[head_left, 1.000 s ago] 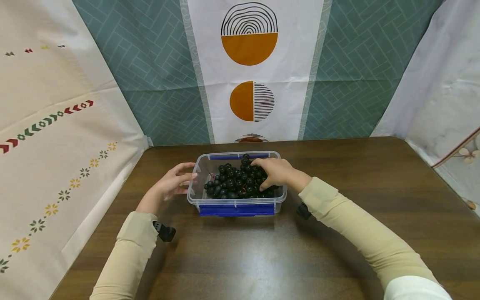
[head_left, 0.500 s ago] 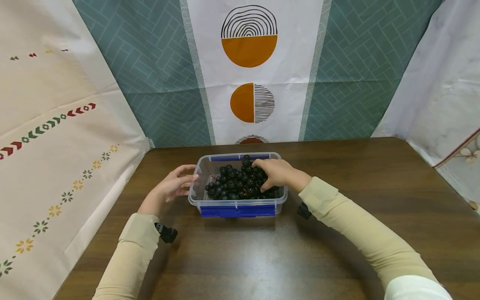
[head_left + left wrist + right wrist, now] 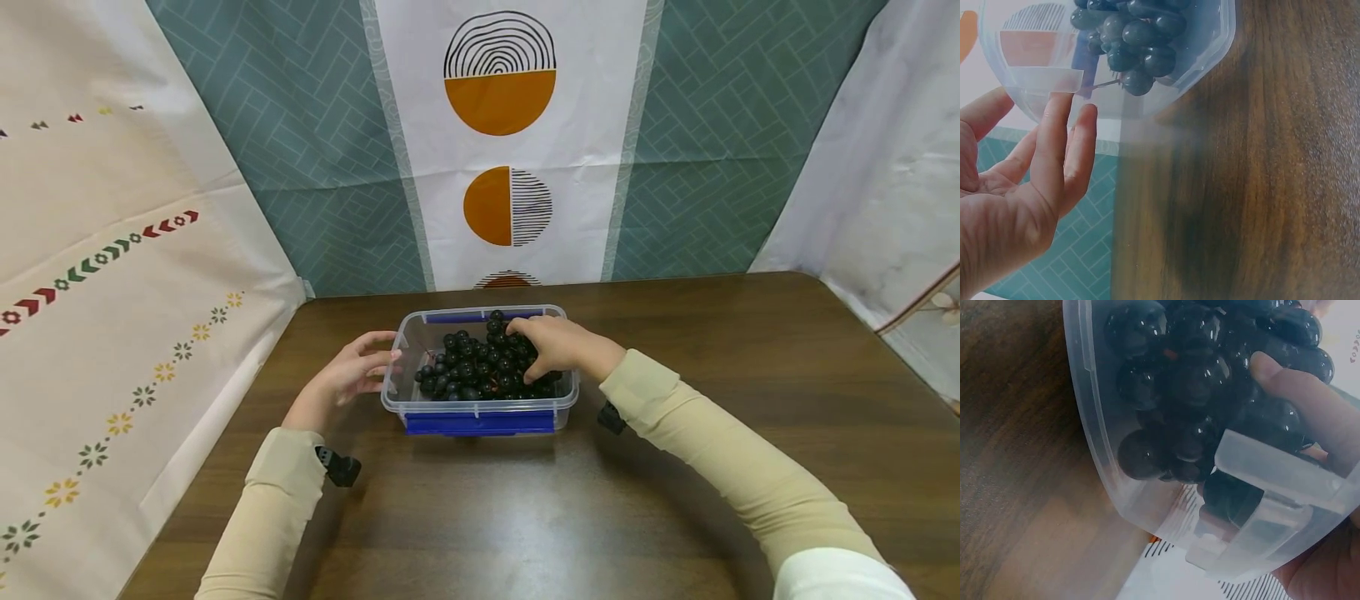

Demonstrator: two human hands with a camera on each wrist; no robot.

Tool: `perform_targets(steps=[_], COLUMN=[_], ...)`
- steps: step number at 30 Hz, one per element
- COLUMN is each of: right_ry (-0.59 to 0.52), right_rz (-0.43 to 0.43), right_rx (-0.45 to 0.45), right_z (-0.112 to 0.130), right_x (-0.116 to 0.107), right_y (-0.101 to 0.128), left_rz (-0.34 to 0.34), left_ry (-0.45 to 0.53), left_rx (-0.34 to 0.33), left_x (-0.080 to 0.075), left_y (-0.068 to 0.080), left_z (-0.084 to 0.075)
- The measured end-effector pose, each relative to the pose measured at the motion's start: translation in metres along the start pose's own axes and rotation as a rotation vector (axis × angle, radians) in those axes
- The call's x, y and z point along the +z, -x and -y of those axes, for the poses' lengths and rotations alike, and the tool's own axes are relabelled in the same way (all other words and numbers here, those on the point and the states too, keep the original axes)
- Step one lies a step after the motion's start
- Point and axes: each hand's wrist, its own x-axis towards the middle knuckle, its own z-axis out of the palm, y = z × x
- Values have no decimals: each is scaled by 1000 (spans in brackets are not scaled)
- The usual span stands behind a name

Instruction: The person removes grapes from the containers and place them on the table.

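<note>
A clear plastic container (image 3: 480,406) with blue clips stands on the brown table and holds a bunch of dark grapes (image 3: 468,371). My left hand (image 3: 352,375) rests against the container's left wall with straight fingers (image 3: 1060,156), beside the tub (image 3: 1204,56) and its grapes (image 3: 1138,37). My right hand (image 3: 551,346) reaches into the container from the right, fingers curled over the bunch. In the right wrist view its thumb (image 3: 1310,406) presses on the grapes (image 3: 1179,381) behind the tub wall (image 3: 1097,425).
A blue clip (image 3: 480,422) runs along the container's near side. Patterned cloth hangs behind the table and on both sides. Bare tabletop (image 3: 712,333) spreads to the right and in front of the container.
Both hands stay where they were, left on the container wall and right on the grapes. Only the head view has shifted slightly.
</note>
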Motion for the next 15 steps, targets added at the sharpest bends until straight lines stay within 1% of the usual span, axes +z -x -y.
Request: perform_targets(steps=[3, 9, 15], right_ry=[-18, -90, -135], right_rz=[13, 38, 31], right_rx=[-11, -51, -91], right_z=[-2, -6, -9], right_x=[-1, -2, -4], right_y=[1, 0, -1], left_rz=[0, 5, 0], left_ry=[5, 5, 1], left_rx=[-2, -3, -4], left_x=[1, 2, 0], left_y=[0, -1, -1], left_z=[0, 0, 0])
